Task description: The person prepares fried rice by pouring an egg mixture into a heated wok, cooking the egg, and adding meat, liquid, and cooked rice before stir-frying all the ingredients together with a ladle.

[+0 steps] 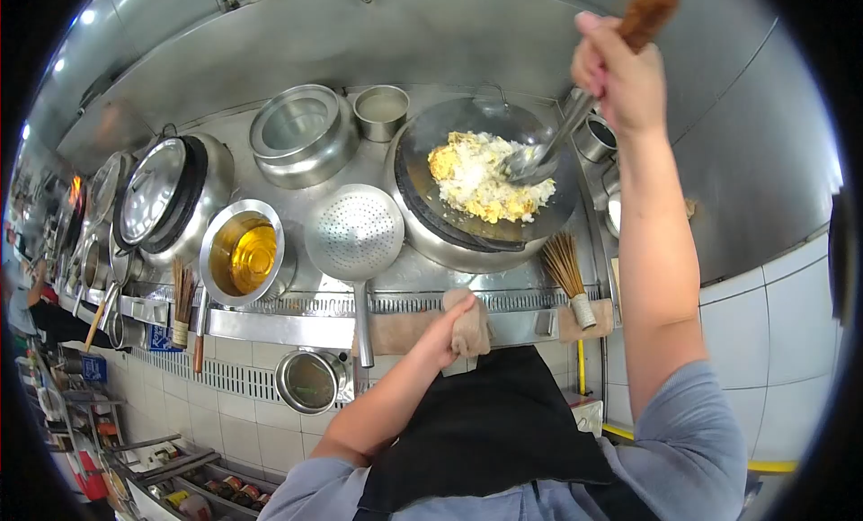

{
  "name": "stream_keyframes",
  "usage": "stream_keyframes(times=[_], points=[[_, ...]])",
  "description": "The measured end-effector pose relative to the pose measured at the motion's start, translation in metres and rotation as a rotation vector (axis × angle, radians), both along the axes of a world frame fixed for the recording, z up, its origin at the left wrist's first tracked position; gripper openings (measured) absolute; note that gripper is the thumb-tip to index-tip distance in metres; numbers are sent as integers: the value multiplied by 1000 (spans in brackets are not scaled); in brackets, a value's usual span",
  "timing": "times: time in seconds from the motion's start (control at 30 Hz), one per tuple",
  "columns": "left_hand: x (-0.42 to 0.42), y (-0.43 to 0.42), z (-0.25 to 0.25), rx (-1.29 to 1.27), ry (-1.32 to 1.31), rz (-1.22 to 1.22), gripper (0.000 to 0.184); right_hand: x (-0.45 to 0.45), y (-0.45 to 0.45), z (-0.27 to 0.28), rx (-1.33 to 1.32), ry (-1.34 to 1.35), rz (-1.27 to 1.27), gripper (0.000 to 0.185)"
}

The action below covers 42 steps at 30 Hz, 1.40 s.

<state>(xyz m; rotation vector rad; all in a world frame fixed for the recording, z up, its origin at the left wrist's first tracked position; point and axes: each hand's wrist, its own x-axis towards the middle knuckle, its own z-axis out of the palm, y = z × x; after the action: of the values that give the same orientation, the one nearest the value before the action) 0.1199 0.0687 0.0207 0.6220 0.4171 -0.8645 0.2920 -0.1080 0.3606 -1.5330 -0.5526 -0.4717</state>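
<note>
My right hand [622, 76] is raised at the upper right, closed around the brown handle of a metal ladle [575, 116]. The ladle's bowl rests in white rice and yellow egg [490, 175] inside a dark wok [431, 125] on the stove. At the counter's front edge, below the wok, my left hand [445, 332] grips a folded beige cloth [470, 325]. What lies under the cloth is hidden.
Left of the wok lie a perforated strainer [355, 231], a bowl of yellow oil [252, 256] and metal pots [301, 130]. A bamboo brush [566, 265] stands right of the cloth. Another person [22, 296] is at the far left.
</note>
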Motion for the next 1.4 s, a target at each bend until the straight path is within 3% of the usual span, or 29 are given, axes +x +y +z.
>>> stream_keyframes(times=[0.1, 0.17, 0.23, 0.33, 0.43, 0.5, 0.57, 0.67, 0.77, 0.83, 0.9, 0.97, 1.03, 1.1, 1.17, 1.23, 1.27, 1.4], points=[[-13, 11, 4, 1, -6, 54, 54, -5, 3, 4, 41, -100, -7, 41], [-11, 15, 20, -14, 6, 72, 51, 22, 2, -54, 169, 3, -214, 39], [-10, 14, 25, 39, -60, 72, 52, 63, -1, -129, 111, 273, -79, 36], [-6, 12, 24, 34, -72, 81, 52, 63, 1, -58, 136, 352, 10, 35], [-1, 5, 24, 35, -69, 142, 53, 25, 5, -9, 131, 141, 154, 37], [9, -7, 23, 42, -56, 185, 53, 23, 17, -51, 252, 53, 99, 28], [23, -17, 25, 52, -53, 226, 53, 64, 26, -137, 199, 244, -51, 23], [44, -30, 24, 80, -121, 253, 53, 85, 14, -83, 77, 419, 76, 23], [54, -43, 53, 125, -95, 320, 53, 63, 7, -37, 163, 219, 189, 25], [62, -45, 54, 118, -125, 252, 55, 60, 7, -64, 256, 76, 182, 27], [67, -51, 58, 114, -168, 171, 56, 111, 19, -150, 115, 107, -1, 32], [76, -59, 66, 231, -176, 103, 57, 104, 13, -110, 36, 354, 151, 32], [74, -62, 54, 191, -164, 60, 54, 93, -5, -66, 61, 454, 264, 33], [79, -67, 58, 268, -132, 95, 53, 54, -30, -34, 79, 310, 277, 37], [82, -69, 58, 280, -105, 121, 51, 35, -57, -61, 184, 285, 207, 24], [84, -70, 51, 236, -107, 113, 49, 56, -49, -133, 185, 336, 65, 26], [87, -72, 48, 260, -105, 123, 48, 69, -54, -135, 198, 355, 106, 28], [88, -72, 51, 314, -141, 118, 46, 52, -97, -45, 279, 303, 117, 33]])
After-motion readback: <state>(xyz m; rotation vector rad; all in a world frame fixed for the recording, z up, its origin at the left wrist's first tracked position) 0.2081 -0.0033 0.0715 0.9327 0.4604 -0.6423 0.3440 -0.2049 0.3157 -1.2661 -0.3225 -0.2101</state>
